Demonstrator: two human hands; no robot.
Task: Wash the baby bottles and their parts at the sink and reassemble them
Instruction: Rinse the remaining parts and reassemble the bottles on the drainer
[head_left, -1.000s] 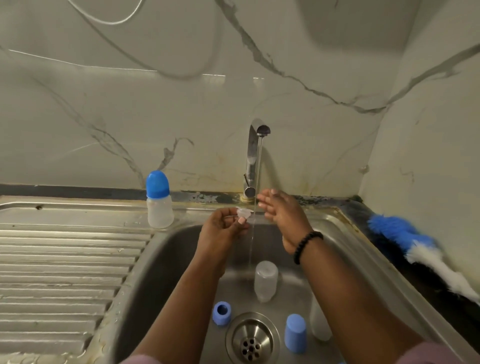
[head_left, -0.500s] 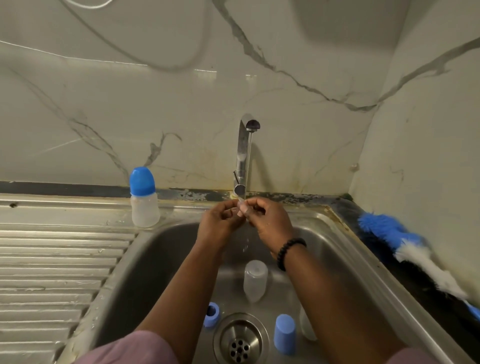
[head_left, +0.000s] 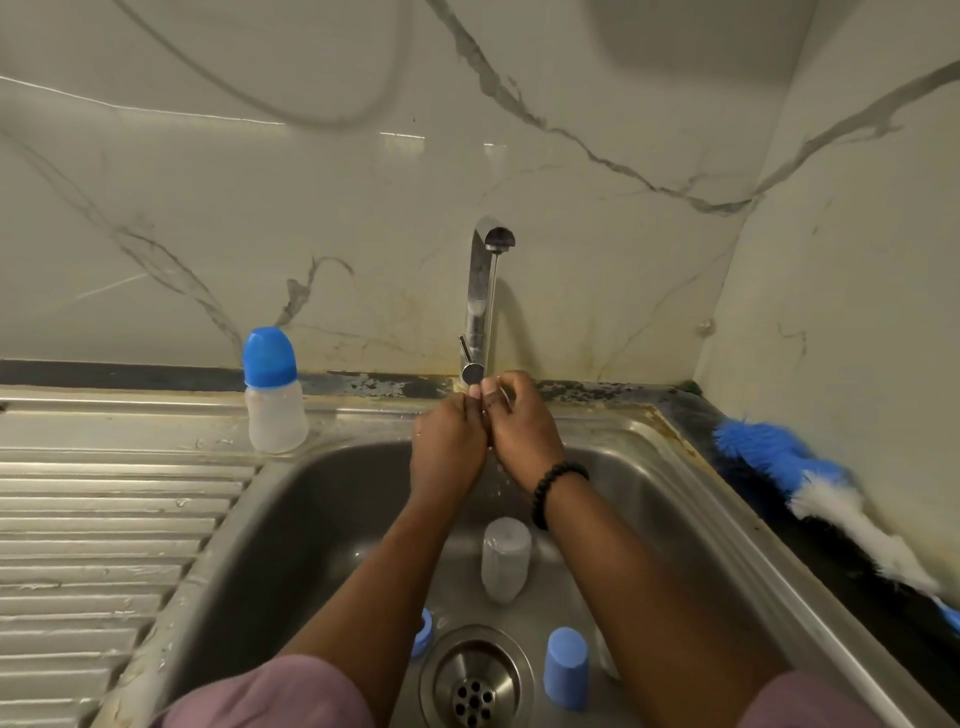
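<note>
**A:** What's in the hands?

**B:** From where I sit, something small. The left hand and right hand are pressed together under the stream from the tap, fingers curled inward as if working a little part between them. The part itself is hidden, so I can't name it (a teat or a valve would be my guess). I'd call both hands closed around it, held high so the water hits it right at the fingertips.

**A:** And the other pieces?

**B:** Down in the sink. A clear bottle lies near the drain, directly below the hands, so the runoff falls on it. A blue cap stands just right of the drain, and a blue ring peeks out from behind the left forearm. They look parked there awaiting their rinse.

**A:** Anything finished?

**B:** One capped bottle stands upright on the sink's rim by the draining board, away from the splashing; I judge that one done. The brush lies on the tabletop to the right, within reach of the right hand.
</note>
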